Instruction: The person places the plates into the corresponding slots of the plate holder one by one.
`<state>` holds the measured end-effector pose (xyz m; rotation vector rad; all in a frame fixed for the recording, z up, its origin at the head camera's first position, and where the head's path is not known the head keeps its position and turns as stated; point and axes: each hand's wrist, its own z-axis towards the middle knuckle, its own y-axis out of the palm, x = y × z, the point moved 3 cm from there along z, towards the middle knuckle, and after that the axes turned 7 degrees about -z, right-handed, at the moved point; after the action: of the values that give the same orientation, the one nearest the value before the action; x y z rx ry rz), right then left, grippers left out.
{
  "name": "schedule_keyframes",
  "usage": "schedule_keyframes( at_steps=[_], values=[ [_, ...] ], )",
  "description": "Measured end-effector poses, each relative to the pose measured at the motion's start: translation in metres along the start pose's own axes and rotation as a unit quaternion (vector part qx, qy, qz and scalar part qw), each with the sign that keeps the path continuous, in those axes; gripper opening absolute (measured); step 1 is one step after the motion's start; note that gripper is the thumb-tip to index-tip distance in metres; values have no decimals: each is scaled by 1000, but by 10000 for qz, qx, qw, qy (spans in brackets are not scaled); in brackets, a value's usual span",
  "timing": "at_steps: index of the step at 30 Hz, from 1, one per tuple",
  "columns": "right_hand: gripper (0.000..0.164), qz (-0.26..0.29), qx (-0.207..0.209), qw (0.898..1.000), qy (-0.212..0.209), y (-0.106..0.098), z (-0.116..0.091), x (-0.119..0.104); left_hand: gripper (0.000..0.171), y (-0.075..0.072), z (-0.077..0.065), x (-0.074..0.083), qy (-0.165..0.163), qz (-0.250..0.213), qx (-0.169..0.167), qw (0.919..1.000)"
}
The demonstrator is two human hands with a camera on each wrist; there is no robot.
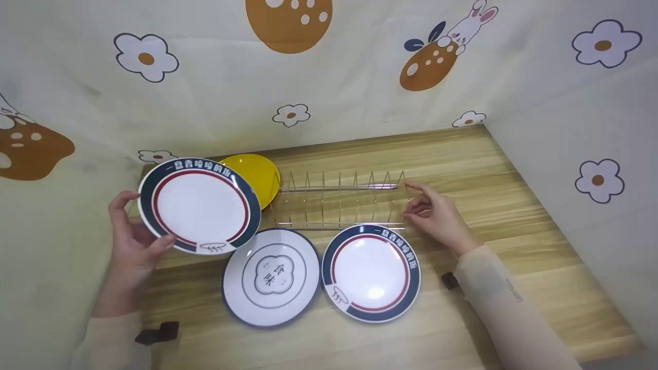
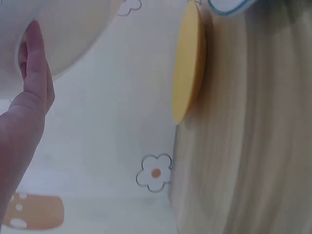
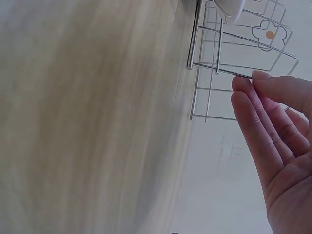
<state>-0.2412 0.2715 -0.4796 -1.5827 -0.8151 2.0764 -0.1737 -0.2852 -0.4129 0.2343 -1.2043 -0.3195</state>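
Observation:
My left hand (image 1: 131, 244) holds a white plate (image 1: 200, 205) with a dark blue rim and red ring, raised and tilted at the left. The thumb lies on its rim, and in the left wrist view the fingers reach under its pale underside (image 2: 73, 39). My right hand (image 1: 439, 216) pinches the right end of a wire dish rack (image 1: 342, 187) between thumb and fingertips, as the right wrist view shows. In front of the rack lie a white plate with a flower-shaped emblem (image 1: 274, 275) and another blue-rimmed plate (image 1: 370, 275).
A yellow plate (image 1: 255, 174) sits at the back left, partly hidden behind the raised plate. Patterned cloth (image 1: 216, 92) hangs behind and beside the wooden tabletop (image 1: 493, 205).

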Motion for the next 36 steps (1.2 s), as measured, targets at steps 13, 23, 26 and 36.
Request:
schedule_keyframes(
  at_steps=[13, 23, 26, 36],
  values=[
    [74, 45, -103, 9999, 121, 1, -1, 0, 96, 40, 35, -15, -302, 543, -319, 9976],
    [74, 130, -59, 9998, 129, 0, -1, 2, 98, 68, 59, -16, -366, 1658, -647, 9834],
    [75, 143, -32, 9998, 118, 0, -2, 2, 97, 79, 63, -24, -282, 2088, -934, 9731],
    [72, 184, -5, 9998, -11, 3, -1, 1, 94, 95, 74, -31, -248, 2770, -1366, 9508]
  ],
)
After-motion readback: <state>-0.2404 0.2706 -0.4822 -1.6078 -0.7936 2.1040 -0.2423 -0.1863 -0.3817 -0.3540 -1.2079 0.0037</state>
